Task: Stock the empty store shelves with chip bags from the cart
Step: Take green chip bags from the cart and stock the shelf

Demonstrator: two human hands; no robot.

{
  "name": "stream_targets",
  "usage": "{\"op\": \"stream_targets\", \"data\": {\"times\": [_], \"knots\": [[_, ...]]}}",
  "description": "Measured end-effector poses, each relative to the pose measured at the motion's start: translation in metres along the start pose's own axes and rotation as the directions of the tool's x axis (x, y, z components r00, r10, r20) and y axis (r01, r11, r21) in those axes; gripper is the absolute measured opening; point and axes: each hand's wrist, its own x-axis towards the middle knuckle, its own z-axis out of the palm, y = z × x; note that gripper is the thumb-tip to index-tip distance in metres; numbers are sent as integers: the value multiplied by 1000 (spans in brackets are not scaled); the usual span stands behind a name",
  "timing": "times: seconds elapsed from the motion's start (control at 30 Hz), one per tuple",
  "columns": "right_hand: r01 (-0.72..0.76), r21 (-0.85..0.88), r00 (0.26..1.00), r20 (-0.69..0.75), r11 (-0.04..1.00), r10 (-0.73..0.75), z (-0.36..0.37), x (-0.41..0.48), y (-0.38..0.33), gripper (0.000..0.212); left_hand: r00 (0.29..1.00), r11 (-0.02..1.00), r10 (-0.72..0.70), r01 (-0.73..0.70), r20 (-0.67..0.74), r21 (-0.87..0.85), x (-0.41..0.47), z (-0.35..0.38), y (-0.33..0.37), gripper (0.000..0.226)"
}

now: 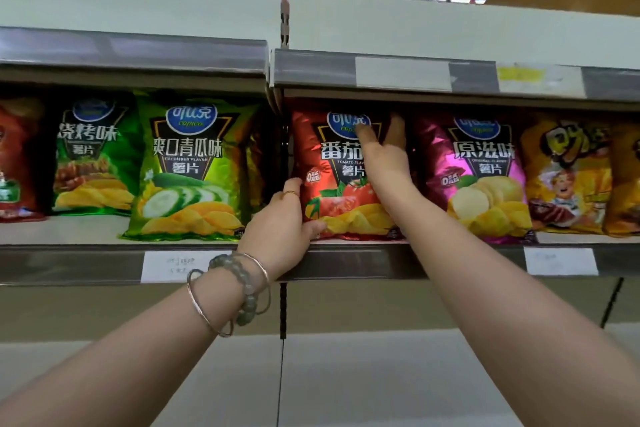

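A red tomato chip bag (332, 180) stands upright on the middle shelf (381, 255), just right of the shelf divider. My left hand (285, 218) grips its lower left corner, thumb on the front and fingers round the side. My right hand (382, 152) holds the bag's upper right edge, thumb across the front and fingers behind. To the left stand a green cucumber bag (188, 173) and a green barbecue bag (91, 159). To the right stands a purple original-flavour bag (479, 173). The cart is out of view.
A yellow bag (568, 177) stands at the far right and a red bag (15, 163) at the far left. The upper shelf (433, 74) overhangs closely above the bags. Below, a pale lower shelf (381, 374) spreads across the view. Paper price tags sit on the shelf rails.
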Motion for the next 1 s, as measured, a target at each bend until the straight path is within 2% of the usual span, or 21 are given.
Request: {"op": "stream_targets", "data": {"times": [0.1,0.23,0.33,0.4,0.47,0.53,0.57,0.67,0.77,0.83,0.93,1.0], "knots": [[37,-85,999,1,996,-37,-2,-4,0,71,1000,1000,-3,3,10,-14,2,1,0,68],[115,-204,992,78,972,-101,-13,-16,-2,75,1000,998,-13,12,-6,-62,-2,1,1,73],[260,-263,965,85,929,-246,-23,-33,-7,70,997,991,17,-26,-74,-131,-12,-1,5,85],[404,-309,912,69,861,-404,-31,-43,-9,60,988,988,60,-79,-139,-132,-19,-3,11,90],[531,-325,833,29,782,-553,-46,-48,-9,48,958,983,156,-173,-242,-53,-24,-4,24,87],[582,-370,769,-39,724,-638,-66,-45,-5,39,905,959,275,-284,-324,22,-26,-2,42,79],[569,-397,761,-76,720,-644,-79,-40,-1,37,886,945,318,-326,-336,37,-27,0,53,75],[414,-497,835,-128,763,-536,-122,-23,18,37,874,919,383,-394,-298,26,-27,16,88,67],[236,-632,939,-48,738,-342,-153,-15,47,72,916,928,365,-373,-170,-17,-21,45,121,71],[189,-590,979,51,785,-198,-165,-16,68,92,946,949,311,-315,-89,-30,-14,64,138,80],[228,-407,960,246,884,-134,-178,-16,89,103,981,981,188,-189,-41,-36,-1,86,155,96],[300,-378,920,356,876,-162,-184,-16,97,102,992,991,114,-118,-62,-60,6,96,161,102]]}}
